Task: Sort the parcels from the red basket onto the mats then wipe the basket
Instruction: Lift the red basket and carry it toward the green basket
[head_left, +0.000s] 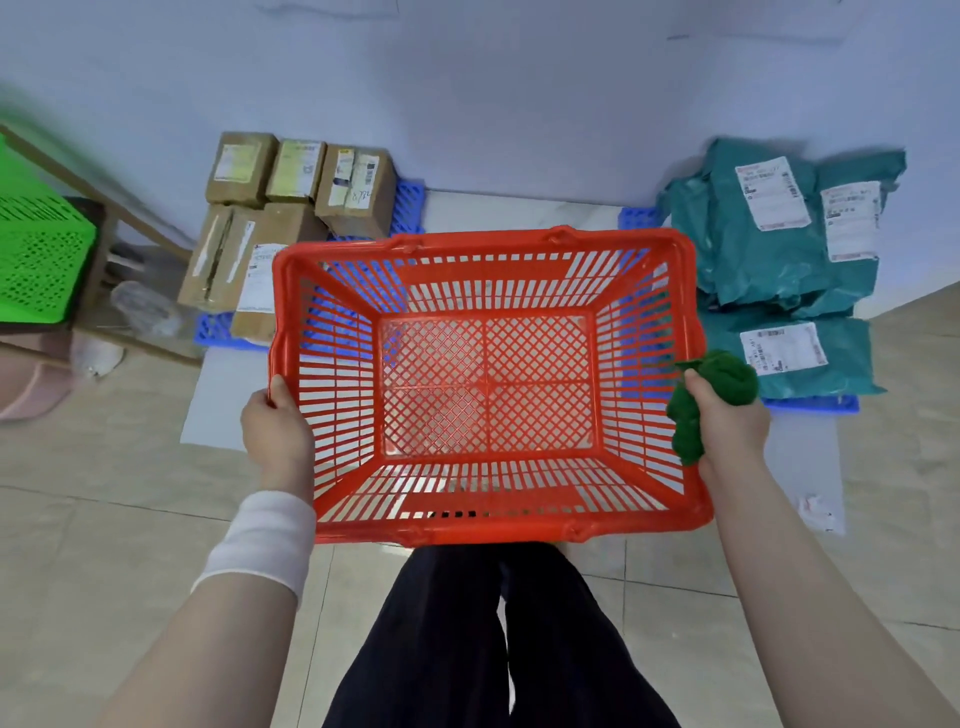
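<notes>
The red basket is held up in front of me, nothing inside it. My left hand grips its left rim. My right hand sits by the right rim, closed around a crumpled green cloth. Several brown cardboard boxes lie on a blue mat at the far left. Several teal mailer bags lie on another blue mat at the far right.
A green basket rests on a wooden stand at the left edge. A white wall stands behind the mats. My dark-trousered legs are below the basket on a tiled floor.
</notes>
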